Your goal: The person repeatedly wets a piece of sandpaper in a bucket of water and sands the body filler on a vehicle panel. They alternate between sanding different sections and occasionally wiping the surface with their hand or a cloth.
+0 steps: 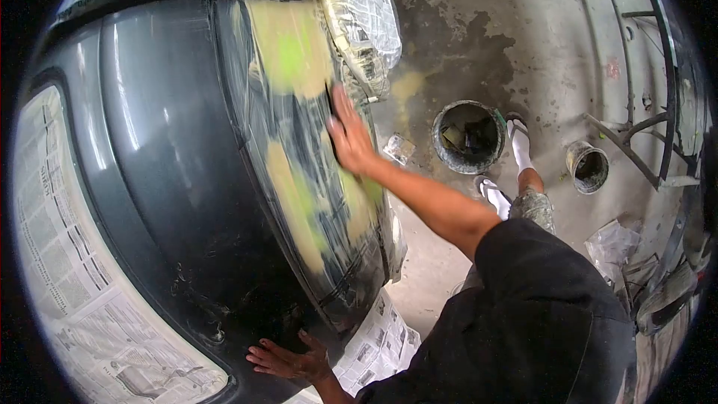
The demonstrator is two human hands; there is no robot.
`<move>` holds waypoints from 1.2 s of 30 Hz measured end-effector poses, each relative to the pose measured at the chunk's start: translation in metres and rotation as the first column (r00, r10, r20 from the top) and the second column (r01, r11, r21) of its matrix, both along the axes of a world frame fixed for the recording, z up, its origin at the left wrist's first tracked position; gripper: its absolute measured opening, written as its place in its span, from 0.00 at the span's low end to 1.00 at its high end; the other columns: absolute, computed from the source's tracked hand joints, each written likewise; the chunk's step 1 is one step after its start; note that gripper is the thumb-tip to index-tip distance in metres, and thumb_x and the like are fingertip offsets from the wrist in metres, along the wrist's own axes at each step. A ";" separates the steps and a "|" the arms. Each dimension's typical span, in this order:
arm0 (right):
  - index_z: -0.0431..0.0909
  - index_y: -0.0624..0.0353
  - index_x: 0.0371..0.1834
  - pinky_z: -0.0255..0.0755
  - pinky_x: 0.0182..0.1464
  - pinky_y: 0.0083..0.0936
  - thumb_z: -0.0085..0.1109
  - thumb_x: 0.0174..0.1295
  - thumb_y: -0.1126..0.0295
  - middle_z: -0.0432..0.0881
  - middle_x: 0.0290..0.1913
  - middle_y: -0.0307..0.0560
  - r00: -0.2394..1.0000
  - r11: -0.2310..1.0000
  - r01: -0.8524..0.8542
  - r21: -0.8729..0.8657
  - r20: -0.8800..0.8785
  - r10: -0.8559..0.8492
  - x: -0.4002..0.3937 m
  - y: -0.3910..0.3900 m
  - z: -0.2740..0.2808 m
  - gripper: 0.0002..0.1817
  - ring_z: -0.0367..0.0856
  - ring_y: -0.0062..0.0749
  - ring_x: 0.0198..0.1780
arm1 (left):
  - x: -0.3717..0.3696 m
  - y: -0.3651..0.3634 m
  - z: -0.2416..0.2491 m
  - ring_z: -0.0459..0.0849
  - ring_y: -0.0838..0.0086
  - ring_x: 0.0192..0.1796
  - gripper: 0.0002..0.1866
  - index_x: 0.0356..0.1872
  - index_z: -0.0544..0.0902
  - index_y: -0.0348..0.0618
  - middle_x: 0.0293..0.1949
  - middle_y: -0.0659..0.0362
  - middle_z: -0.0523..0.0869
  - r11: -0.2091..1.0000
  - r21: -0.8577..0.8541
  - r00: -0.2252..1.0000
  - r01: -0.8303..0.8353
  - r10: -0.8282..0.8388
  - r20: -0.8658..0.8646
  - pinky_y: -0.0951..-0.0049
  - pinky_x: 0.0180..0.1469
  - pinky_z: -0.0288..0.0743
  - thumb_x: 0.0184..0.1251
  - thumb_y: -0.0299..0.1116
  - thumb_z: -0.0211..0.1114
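Observation:
My right hand point(349, 135) lies flat on a dark car body panel point(172, 127), fingers stretched out. Along its left side shows the dark edge of a thin flat piece point(330, 101), which looks like sandpaper; the rest is hidden under the palm. Around this hand the panel carries tan and yellow-green filler patches point(288, 41), with whitish wet streaks between them. Lower down, my left hand point(292, 359) rests on the glossy dark part of the panel, fingers spread and nothing in them.
Newspaper masking point(97, 307) covers the window area; more newspaper point(366, 7) hangs at the top. A large bucket point(467, 138) holding dark water and a block stands by my feet. Farther right are a small bucket point(587, 167), a metal frame point(664, 112) and a plastic bag point(613, 243).

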State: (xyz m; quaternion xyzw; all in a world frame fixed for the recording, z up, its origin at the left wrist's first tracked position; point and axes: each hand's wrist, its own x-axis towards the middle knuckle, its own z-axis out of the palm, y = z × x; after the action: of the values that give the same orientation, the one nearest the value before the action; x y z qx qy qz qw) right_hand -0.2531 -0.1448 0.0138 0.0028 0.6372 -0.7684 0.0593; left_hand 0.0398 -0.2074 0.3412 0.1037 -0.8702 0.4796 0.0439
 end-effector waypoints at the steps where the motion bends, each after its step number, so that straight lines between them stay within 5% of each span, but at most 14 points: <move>1: 0.44 0.72 0.79 0.35 0.81 0.42 0.37 0.74 0.58 0.45 0.80 0.68 0.999 1.000 -0.023 -0.004 -0.041 0.022 0.038 0.003 -0.001 0.37 0.41 0.58 0.82 | 0.000 0.001 0.000 0.53 0.44 0.79 0.39 0.75 0.62 0.40 0.77 0.42 0.58 1.000 0.004 1.000 -0.001 0.001 0.001 0.39 0.78 0.43 0.72 0.57 0.54; 5: 0.45 0.71 0.79 0.35 0.81 0.43 0.37 0.74 0.59 0.46 0.80 0.69 0.993 0.995 -0.096 -0.030 -0.075 0.093 0.088 0.004 -0.003 0.36 0.40 0.62 0.81 | -0.002 0.000 0.001 0.53 0.44 0.79 0.39 0.75 0.62 0.40 0.77 0.42 0.59 1.000 0.010 1.000 0.009 -0.009 -0.002 0.39 0.77 0.43 0.72 0.57 0.54; 9: 0.45 0.68 0.80 0.36 0.81 0.38 0.37 0.76 0.60 0.45 0.82 0.62 0.999 0.998 0.007 -0.059 -0.032 -0.008 -0.013 0.002 0.001 0.34 0.41 0.51 0.83 | -0.004 0.002 0.001 0.53 0.44 0.79 0.39 0.75 0.63 0.41 0.77 0.42 0.59 1.000 -0.002 1.000 0.010 -0.010 -0.001 0.39 0.77 0.43 0.72 0.57 0.54; 15: 0.42 0.67 0.80 0.35 0.81 0.39 0.38 0.76 0.59 0.44 0.82 0.61 0.984 0.988 -0.148 -0.049 -0.110 0.142 0.083 0.015 -0.007 0.36 0.41 0.49 0.83 | -0.004 0.002 0.002 0.53 0.44 0.79 0.40 0.75 0.62 0.40 0.77 0.42 0.59 1.000 0.029 1.000 0.010 -0.010 0.000 0.38 0.77 0.43 0.72 0.58 0.54; 21: 0.42 0.68 0.80 0.34 0.81 0.43 0.38 0.76 0.57 0.43 0.82 0.62 0.987 0.992 -0.109 0.058 -0.110 0.115 0.013 0.008 -0.030 0.37 0.39 0.54 0.83 | -0.005 0.003 0.001 0.53 0.44 0.79 0.39 0.75 0.62 0.41 0.77 0.42 0.58 1.000 0.016 1.000 0.026 -0.026 -0.001 0.38 0.77 0.43 0.73 0.57 0.54; 25: 0.41 0.68 0.80 0.34 0.81 0.46 0.35 0.76 0.54 0.43 0.82 0.63 0.952 0.959 -0.263 0.102 -0.131 0.275 0.094 0.022 -0.028 0.38 0.39 0.56 0.82 | -0.004 0.000 -0.001 0.53 0.44 0.79 0.39 0.75 0.62 0.42 0.77 0.43 0.58 0.999 0.011 0.999 0.036 -0.036 -0.016 0.38 0.77 0.43 0.73 0.58 0.54; 33: 0.41 0.70 0.80 0.32 0.81 0.45 0.33 0.76 0.54 0.42 0.81 0.65 0.983 0.991 -0.084 0.100 -0.153 0.098 -0.010 0.009 -0.025 0.38 0.38 0.55 0.82 | -0.006 0.003 -0.001 0.52 0.44 0.80 0.39 0.75 0.62 0.41 0.77 0.43 0.58 1.000 0.011 1.000 0.022 -0.022 -0.012 0.37 0.77 0.41 0.73 0.57 0.53; 36: 0.40 0.70 0.80 0.31 0.82 0.45 0.36 0.74 0.52 0.42 0.80 0.69 0.986 0.993 -0.105 0.057 -0.123 0.111 0.017 0.011 -0.012 0.40 0.39 0.58 0.82 | -0.007 0.003 -0.002 0.52 0.44 0.79 0.38 0.75 0.62 0.41 0.77 0.42 0.58 1.000 0.004 0.999 0.029 -0.029 -0.018 0.36 0.77 0.41 0.73 0.56 0.53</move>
State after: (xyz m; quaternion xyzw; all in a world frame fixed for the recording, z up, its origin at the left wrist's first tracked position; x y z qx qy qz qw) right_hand -0.2361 -0.1336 0.0021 -0.0789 0.6581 -0.7463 0.0603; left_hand 0.0327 -0.2047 0.3393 0.0956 -0.8723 0.4760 0.0585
